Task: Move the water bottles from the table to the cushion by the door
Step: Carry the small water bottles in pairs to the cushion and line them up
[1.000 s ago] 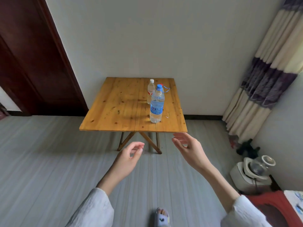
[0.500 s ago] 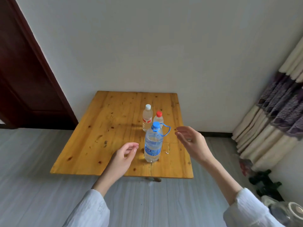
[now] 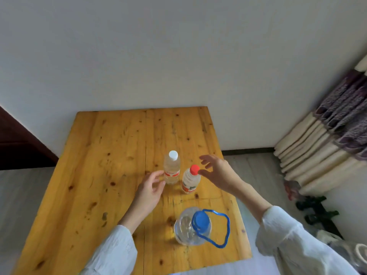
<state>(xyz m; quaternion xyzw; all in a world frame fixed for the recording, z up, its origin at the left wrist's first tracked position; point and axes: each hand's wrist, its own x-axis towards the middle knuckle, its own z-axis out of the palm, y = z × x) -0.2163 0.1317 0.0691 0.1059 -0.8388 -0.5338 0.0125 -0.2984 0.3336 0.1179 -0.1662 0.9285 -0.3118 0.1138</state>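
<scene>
Fingers [image 3: 158, 173] of my left hand [image 3: 148, 192] are spread and lightly curled, their tips just at the side of the small clear plastic bottle with the white cap [image 3: 172, 168] — whether they actually touch its wall I cannot tell, and nothing is gripped. On my right hand [image 3: 218, 173] the fingers are fanned wide apart, the thumb tip just beside the red cap of the second small clear plastic bottle [image 3: 189, 179], the other fingers arched above and behind it; that hand is empty too.

From the head camera, looking down: both small bottles stand upright, close together, near the middle of the yellow knotty pine desk [image 3: 99, 175], the white-capped one a little farther from me and to the left of the red-capped one. Each has a red and white label band. Nearer to me, toward the desk's right front, stands the large clear water bottle with the blue cap and blue loop handle [image 3: 193, 227], seen almost from straight above, well apart from both hands. White crinkled sleeves [image 3: 113, 253] cover my forearms. Behind the desk rises a plain white wall [image 3: 178, 56]; a dark brown door [image 3: 17, 147] shows at the left edge, and a cream and purple striped curtain [image 3: 327, 139] hangs at the right, over grey plank floor [image 3: 17, 195].
</scene>
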